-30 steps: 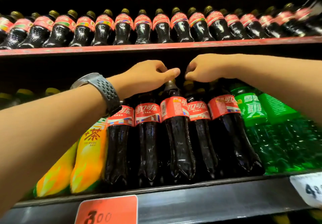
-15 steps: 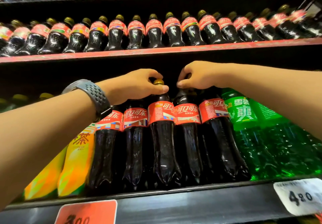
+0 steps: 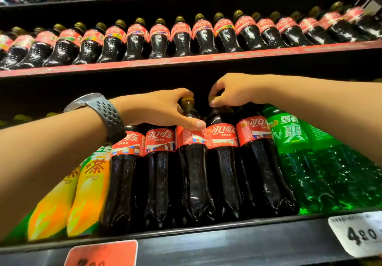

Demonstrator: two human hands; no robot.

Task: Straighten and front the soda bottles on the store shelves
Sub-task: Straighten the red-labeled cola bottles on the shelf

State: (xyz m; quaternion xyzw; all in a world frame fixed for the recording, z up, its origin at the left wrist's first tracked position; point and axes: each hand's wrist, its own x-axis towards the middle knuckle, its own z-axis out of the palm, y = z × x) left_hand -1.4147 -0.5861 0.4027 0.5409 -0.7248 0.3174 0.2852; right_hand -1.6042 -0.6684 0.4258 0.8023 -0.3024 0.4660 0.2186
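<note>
The cola bottle (image 3: 193, 172) gripped in our left hand (image 3: 163, 108) has turned logo-away — our right hand (image 3: 235, 92) pinches the next cap (image 3: 213, 99); we twist back slowly.

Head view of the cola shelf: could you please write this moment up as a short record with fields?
place: lower store shelf, behind its shelf edge
left hand: grips the neck of the middle cola bottle
right hand: pinches the cap of the fourth cola bottle
labels: middle cola bottle's logo is turned away; its neighbours' logos face front
sides: yellow tea bottles left, green soda bottles right
above: smaller cola bottles
tags: orange price tag, white price tag
</note>
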